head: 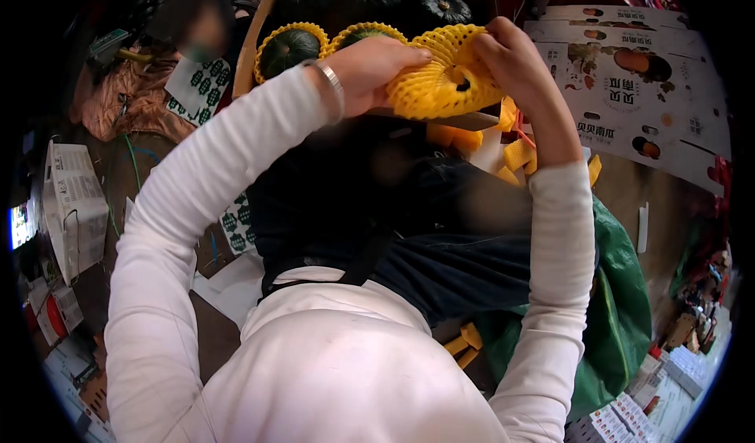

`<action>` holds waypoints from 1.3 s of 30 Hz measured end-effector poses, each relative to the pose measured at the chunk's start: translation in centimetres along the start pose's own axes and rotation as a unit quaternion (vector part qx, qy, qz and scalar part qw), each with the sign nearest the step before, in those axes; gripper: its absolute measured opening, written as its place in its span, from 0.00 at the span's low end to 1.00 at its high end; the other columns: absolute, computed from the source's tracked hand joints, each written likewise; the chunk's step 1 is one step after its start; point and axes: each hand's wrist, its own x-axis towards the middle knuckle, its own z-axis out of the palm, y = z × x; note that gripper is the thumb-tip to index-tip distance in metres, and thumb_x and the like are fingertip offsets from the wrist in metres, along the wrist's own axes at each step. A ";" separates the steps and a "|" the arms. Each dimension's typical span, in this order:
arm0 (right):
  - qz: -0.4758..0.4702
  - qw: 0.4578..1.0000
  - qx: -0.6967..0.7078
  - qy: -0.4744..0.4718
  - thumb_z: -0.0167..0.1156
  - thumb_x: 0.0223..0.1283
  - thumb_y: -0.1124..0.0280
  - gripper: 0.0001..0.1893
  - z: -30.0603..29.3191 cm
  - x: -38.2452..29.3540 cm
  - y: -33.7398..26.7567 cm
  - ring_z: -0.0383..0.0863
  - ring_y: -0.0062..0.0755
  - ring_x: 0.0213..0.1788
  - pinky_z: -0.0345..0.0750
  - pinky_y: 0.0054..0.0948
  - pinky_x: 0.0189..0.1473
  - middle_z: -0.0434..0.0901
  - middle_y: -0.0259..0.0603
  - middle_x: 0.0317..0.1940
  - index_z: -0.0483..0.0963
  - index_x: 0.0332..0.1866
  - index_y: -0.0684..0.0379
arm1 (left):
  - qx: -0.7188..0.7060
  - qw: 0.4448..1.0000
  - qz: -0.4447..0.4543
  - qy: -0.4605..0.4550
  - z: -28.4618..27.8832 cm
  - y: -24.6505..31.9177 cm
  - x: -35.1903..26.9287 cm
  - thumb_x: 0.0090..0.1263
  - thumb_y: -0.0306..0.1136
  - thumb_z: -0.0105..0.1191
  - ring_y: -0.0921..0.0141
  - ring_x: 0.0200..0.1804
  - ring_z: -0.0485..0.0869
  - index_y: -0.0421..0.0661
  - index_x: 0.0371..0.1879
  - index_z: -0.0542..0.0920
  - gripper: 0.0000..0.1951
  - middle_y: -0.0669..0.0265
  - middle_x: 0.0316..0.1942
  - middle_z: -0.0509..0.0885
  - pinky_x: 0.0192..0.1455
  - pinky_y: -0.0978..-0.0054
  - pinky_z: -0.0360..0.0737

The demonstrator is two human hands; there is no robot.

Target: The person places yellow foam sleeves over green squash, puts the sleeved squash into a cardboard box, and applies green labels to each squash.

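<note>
My left hand (368, 74) and my right hand (512, 68) both grip a yellow foam net sleeve (427, 92), one on each side. A small dark patch shows through the hole in its middle; whether a whole pumpkin sits inside is hidden. The sleeve is held over the near right part of an open cardboard box (246, 59). In that box, a dark green pumpkin (289, 53) sits in a yellow net at the left. Beside it, another netted pumpkin (367, 34) is partly covered by my left hand. Along the far side lie bare pumpkins (445, 7), without nets.
Flat printed cartons (625, 83) lie at the right. Folded yellow foam nets (519, 154) are below my right hand, and a green plastic sack (619, 313) is beside my right arm. Sheets of green stickers (200, 86) lie at the left, near another person (203, 21).
</note>
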 end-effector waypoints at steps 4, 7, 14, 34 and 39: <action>-0.035 0.961 -0.238 -0.135 0.50 0.64 0.63 0.15 -0.3 4.6 1.1 0.74 0.33 0.25 0.71 0.36 0.32 0.72 0.46 0.20 0.72 0.36 0.68 | -0.033 0.994 0.001 0.102 1.6 -0.3 3.1 0.76 0.35 0.43 0.70 0.53 0.80 0.39 0.51 0.69 0.13 0.60 0.50 0.78 0.54 0.72 0.80; -0.173 0.962 -0.153 0.148 0.54 0.65 0.69 0.11 0.4 -4.6 -4.2 0.77 0.51 0.20 0.75 0.43 0.23 0.72 0.51 0.16 0.64 0.32 0.64 | -0.104 0.981 0.124 0.108 0.7 -1.6 -3.6 0.77 0.33 0.38 0.69 0.54 0.79 0.41 0.46 0.70 0.10 0.58 0.50 0.78 0.57 0.69 0.78; -0.071 0.988 0.106 0.088 0.48 0.71 0.70 0.10 8.3 -12.5 -2.8 0.73 0.42 0.21 0.67 0.31 0.24 0.70 0.46 0.21 0.66 0.34 0.65 | -0.356 0.928 0.107 -0.016 -1.0 -8.9 -8.7 0.77 0.39 0.35 0.68 0.53 0.81 0.38 0.48 0.74 0.17 0.55 0.53 0.80 0.59 0.69 0.77; -0.086 0.966 0.243 -0.008 0.77 0.39 0.69 0.52 11.9 -15.3 0.0 0.60 0.48 0.69 0.65 0.39 0.67 0.54 0.53 0.68 0.52 0.71 0.58 | -0.159 0.967 0.167 0.108 -0.4 -11.4 -11.5 0.55 0.34 0.69 0.69 0.62 0.71 0.45 0.69 0.55 0.44 0.61 0.59 0.68 0.63 0.70 0.74; -0.156 0.986 -0.054 0.013 0.78 0.27 0.71 0.55 12.2 -14.4 -4.0 0.52 0.69 0.66 0.61 0.54 0.64 0.47 0.61 0.68 0.57 0.70 0.45 | 0.090 0.971 0.187 0.122 0.5 -10.5 -11.5 0.53 0.31 0.71 0.68 0.62 0.69 0.43 0.71 0.51 0.49 0.57 0.61 0.67 0.64 0.70 0.71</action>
